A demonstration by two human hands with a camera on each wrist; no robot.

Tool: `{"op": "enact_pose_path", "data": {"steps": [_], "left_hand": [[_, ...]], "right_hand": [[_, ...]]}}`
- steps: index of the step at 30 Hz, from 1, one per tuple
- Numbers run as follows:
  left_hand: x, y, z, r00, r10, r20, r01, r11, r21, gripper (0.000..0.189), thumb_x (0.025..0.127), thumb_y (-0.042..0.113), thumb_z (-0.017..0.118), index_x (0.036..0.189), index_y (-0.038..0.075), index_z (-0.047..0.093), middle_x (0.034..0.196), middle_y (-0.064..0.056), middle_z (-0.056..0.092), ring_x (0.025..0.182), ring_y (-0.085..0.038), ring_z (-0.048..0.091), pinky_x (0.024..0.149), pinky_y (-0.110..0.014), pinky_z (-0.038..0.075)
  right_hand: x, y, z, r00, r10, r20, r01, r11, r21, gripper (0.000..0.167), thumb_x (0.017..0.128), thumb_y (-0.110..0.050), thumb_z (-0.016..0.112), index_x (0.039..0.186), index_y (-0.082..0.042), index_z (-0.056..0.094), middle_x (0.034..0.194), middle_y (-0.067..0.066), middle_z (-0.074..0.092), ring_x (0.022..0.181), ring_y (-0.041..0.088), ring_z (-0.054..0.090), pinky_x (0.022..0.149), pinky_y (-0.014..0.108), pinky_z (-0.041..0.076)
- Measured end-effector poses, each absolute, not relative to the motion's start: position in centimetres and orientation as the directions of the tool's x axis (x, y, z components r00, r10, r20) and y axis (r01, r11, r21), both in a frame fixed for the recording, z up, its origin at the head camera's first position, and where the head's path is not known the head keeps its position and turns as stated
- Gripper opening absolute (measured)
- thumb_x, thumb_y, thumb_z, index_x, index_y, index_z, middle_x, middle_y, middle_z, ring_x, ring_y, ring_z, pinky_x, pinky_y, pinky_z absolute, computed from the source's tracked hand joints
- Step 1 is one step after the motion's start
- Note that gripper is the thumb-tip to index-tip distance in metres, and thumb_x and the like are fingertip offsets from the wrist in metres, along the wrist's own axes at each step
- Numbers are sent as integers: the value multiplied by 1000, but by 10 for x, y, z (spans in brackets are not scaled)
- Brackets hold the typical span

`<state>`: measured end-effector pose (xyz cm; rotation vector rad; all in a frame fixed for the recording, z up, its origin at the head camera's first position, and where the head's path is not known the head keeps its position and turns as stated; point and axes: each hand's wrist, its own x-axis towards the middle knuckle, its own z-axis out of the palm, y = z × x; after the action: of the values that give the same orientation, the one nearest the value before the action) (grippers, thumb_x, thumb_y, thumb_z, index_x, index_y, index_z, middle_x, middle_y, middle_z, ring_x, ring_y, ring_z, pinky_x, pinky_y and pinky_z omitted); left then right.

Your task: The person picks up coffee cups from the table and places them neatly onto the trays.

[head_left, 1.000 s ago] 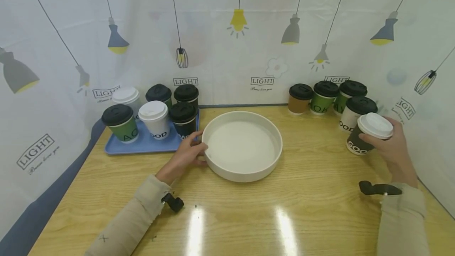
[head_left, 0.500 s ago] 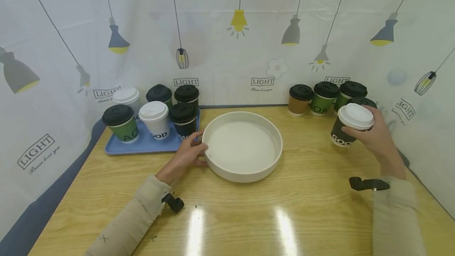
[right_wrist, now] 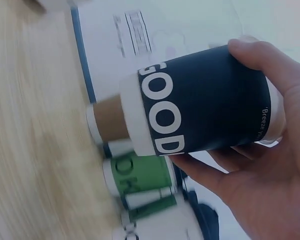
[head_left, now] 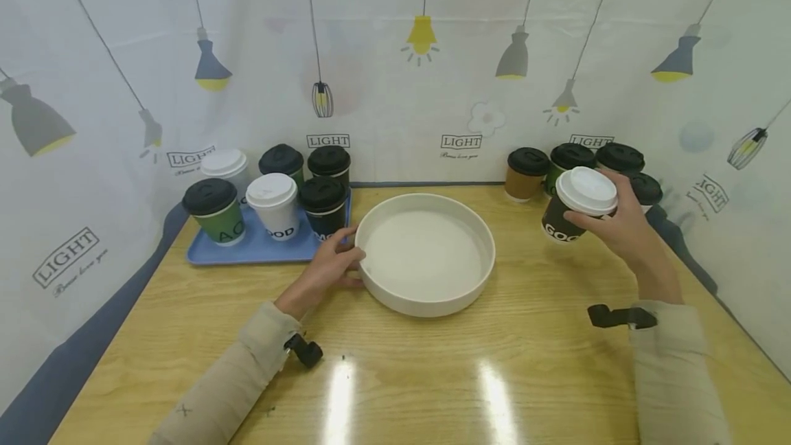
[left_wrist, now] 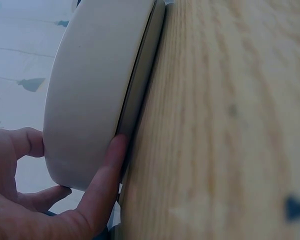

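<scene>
My right hand [head_left: 627,235] holds a black paper coffee cup [head_left: 560,218] with a white lid, raised above the table and slightly tilted. Thumb and fingers wrap it near the lid; the right wrist view shows white "GOOD" lettering on the cup [right_wrist: 205,100]. In the head view my left hand [head_left: 327,268] grips the left side of a round cream tray [head_left: 426,253] at the middle of the table. Close up in the left wrist view, the fingers of that hand [left_wrist: 45,220] clasp the tray wall [left_wrist: 90,90] from rim to base.
A blue tray [head_left: 207,251] on the left carries several lidded coffee cups in green, white and black. At the back right stand a brown cup [head_left: 522,184], green cups [head_left: 552,180] and another black-lidded cup [head_left: 647,189], partly hidden by my right hand. A printed curtain [head_left: 395,101] borders the table.
My right hand has lifted the black coffee cup from the right side and carried it leftward, toward the round tray. The left hand stays on the round tray.
</scene>
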<state>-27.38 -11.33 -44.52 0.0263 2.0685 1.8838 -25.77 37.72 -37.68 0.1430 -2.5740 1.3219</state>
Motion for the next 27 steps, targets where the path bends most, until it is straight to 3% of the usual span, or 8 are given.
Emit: {"op": "enact_pose_path", "data": {"steps": [5,12,18,27], "left_hand": [[-273,-114,-445,-946,241,-218,-195,116,974,69,100,11,54,163,12,27,151,-29,45,100,-25,71,81,-42,67],[-273,-114,-445,-945,237,-225,-203,111,973,68,100,12,55,163,14,29,151,-27,46,100,-24,72,83,-42,67],[-274,-113,-445,-943,225,-244,-226,104,969,68,99,12,56,162,16,31,150,-25,47,99,-23,71,81,-42,67],[-274,-114,-443,-942,234,-242,-223,102,969,68,100,13,57,162,17,30,152,-25,46,99,-23,71,82,-43,67]], "right_hand": [[-264,346,-371,-955,-24,296,-261,545,-797,96,90,-12,80,163,-16,18,159,12,29,138,23,39,101,27,42],[-273,309,-362,-941,-95,325,-327,508,-797,99,86,-8,83,162,-11,19,157,17,34,142,35,40,113,55,39],[-280,278,-360,-935,-132,329,-352,441,-825,95,86,-8,83,159,-14,24,154,14,39,140,30,44,114,49,42],[-304,233,-370,-929,-236,286,-358,377,-854,90,90,-13,80,159,-9,21,154,19,39,142,35,44,121,57,38]]}}
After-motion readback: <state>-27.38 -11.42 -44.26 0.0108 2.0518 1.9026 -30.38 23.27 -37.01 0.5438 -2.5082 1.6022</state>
